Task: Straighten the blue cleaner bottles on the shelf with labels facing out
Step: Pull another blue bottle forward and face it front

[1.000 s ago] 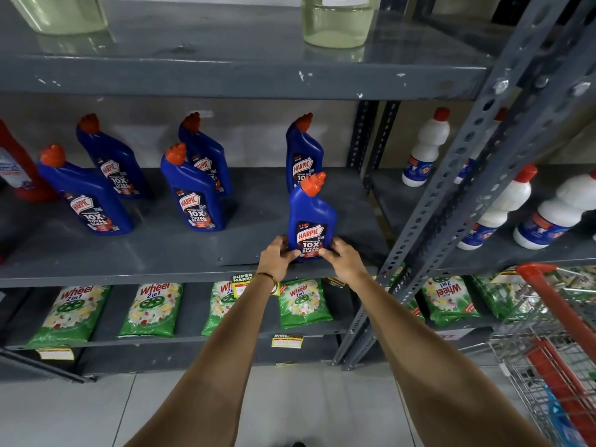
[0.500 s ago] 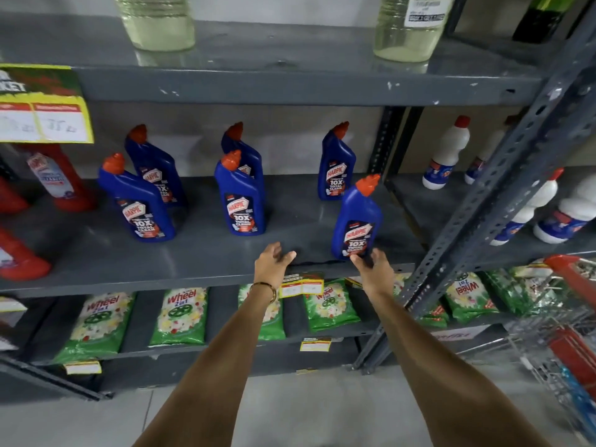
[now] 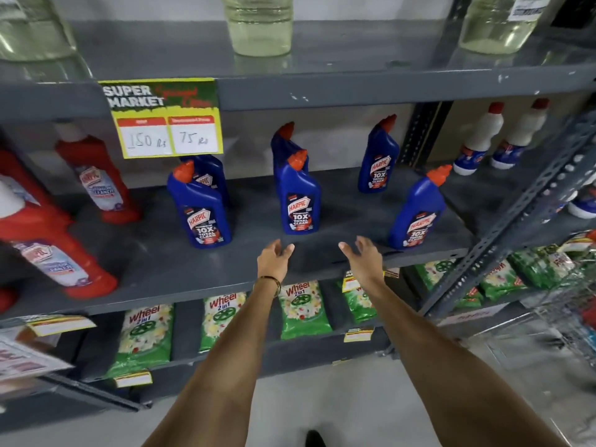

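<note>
Several blue cleaner bottles with orange caps stand on the grey middle shelf. In the front row are a left bottle, a middle bottle and a right bottle, labels facing out. Behind them stand a bottle partly hidden by the price card, a bottle behind the middle one, and a back right bottle. My left hand and my right hand hover open at the shelf's front edge, just below the middle bottle, touching nothing.
Red cleaner bottles stand at the left of the same shelf. A yellow price card hangs from the upper shelf. White bottles sit in the right bay beyond a slanted upright. Green detergent packs lie on the shelf below.
Both hands have let go of the right front bottle and moved left to below the middle front bottle. The view has shifted left.
</note>
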`<state>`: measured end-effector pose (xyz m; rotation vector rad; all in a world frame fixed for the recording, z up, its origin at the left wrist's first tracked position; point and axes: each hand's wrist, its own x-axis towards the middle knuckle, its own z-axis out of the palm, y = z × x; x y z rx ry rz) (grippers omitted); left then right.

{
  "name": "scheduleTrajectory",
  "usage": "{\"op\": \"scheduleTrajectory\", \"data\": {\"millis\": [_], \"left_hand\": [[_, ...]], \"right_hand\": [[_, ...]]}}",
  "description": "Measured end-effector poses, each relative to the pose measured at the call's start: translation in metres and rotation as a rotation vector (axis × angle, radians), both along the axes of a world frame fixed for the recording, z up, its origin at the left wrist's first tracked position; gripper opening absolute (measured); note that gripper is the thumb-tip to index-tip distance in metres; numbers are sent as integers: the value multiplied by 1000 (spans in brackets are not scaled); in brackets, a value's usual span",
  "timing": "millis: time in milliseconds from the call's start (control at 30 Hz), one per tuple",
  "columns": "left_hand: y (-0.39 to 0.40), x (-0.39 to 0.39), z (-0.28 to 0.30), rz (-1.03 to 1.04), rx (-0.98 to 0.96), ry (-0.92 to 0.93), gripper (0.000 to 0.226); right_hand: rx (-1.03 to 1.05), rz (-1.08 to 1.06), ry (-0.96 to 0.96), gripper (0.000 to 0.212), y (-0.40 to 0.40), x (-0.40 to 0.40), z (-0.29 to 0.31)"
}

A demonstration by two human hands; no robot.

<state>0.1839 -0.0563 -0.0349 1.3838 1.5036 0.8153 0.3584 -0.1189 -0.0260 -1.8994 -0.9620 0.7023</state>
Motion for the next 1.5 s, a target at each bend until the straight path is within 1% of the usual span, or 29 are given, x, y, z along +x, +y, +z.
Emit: {"op": "scheduleTrajectory", "data": {"millis": [167,400,500,567,667,733,900,1100,1500], "left_hand": [[22,-6,-2,18,-18,-4,53],[54,6,2,-1,-17,-98,60],[62,12,2,-51,52,-128,43],[66,15,1,-68,64,-114,35],[69,17,-1,-71,59,-103,35],[69,18,0,-56,67,-109,35],[59,17,1,-43,71,-109,36],[31,8,1,-52,72,-85,37],[-11,-3,1,-90,87,-69,40]], "right_hand": [[-11,73,15,64,39,-13,0],[-10,185,117,66,84,-9,-4],[29,260,88,50,97,-8,-5],[42,296,114,43,102,-8,-7],[42,332,126,37,106,-7,-10],[41,337,129,37,107,-6,-10],[17,348,117,37,99,-5,-8],[-5,352,108,36,67,-9,-9],[-36,324,-14,30,24,-16,-7]]}}
